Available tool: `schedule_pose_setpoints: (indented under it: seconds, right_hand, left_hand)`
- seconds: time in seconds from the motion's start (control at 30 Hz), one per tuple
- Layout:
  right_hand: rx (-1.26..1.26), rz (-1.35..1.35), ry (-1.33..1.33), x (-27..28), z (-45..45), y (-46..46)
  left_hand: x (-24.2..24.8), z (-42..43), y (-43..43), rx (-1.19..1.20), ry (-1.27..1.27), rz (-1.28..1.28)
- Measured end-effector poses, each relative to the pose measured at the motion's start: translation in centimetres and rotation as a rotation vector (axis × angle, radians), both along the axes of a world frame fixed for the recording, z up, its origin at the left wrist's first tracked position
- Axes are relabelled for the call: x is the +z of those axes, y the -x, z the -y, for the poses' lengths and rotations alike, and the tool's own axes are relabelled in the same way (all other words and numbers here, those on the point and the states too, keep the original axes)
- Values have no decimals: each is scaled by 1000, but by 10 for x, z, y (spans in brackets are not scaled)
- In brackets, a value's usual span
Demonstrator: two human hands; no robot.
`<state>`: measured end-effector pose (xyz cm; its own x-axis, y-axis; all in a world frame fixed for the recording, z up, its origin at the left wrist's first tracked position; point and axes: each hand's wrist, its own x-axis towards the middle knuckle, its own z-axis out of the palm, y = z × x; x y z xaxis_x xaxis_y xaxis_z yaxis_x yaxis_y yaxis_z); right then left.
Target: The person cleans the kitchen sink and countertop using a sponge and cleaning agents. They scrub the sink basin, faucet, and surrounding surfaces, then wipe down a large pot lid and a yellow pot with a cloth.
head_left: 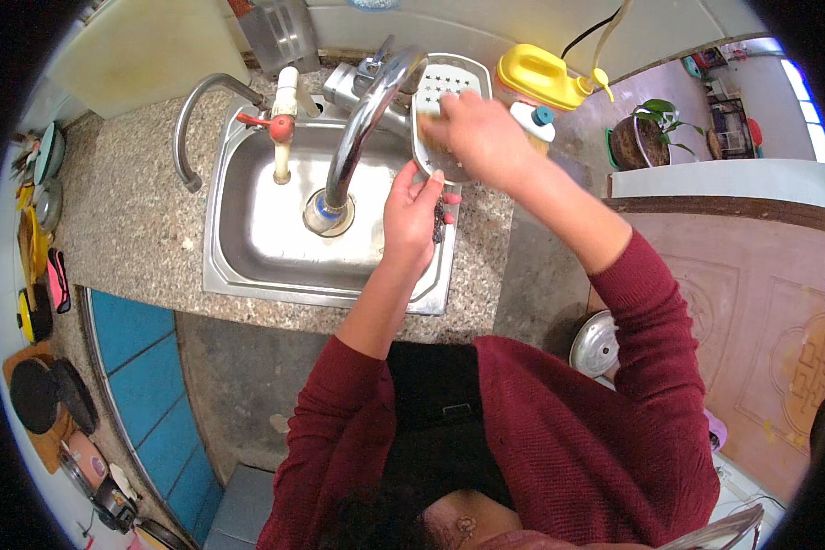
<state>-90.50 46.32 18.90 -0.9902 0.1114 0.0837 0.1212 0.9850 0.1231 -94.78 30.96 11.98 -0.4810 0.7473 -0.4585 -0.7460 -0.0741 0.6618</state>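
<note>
My left hand [412, 216] is over the right rim of a stainless steel sink [261, 265], its fingers curled round a dark, mesh-like thing [438, 223] that looks like a steel wool scourer. Its thumb and forefinger are at the near end of a white plastic drainer tray [482, 72] with star-shaped holes. Above the tray, my right hand [481, 134] is blurred by motion. A tan patch [432, 130], too blurred to name, shows under its fingers; whether they grip it is unclear.
A chrome faucet [357, 124] arches over the sink. Left of it are a red-handled tap [282, 127] and a slim curved spout [191, 137]. A yellow jug with a pump [533, 72] and a white bottle with a teal cap [533, 117] stand right of the tray.
</note>
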Motion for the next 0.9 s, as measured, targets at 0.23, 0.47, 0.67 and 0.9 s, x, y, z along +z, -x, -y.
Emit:
schedule_pose_setpoints:
  seconds: [0.23,0.47,0.67,0.9]
  right_hand:
    - [-83,0,-74,7,-24,7]
    - [-11,5,36,-1,10,-12]
    - [-234,42,-120,1,-23,13]
    - [-282,-33,-25,-8,-55,43]
  left_hand:
    - [9,-2,-2,-17,27,-6]
    - [0,-1,0,-17,21,-25]
    - [7,-1,0,-37,48,-31]
    - [7,-2,-3,-4,21,-73]
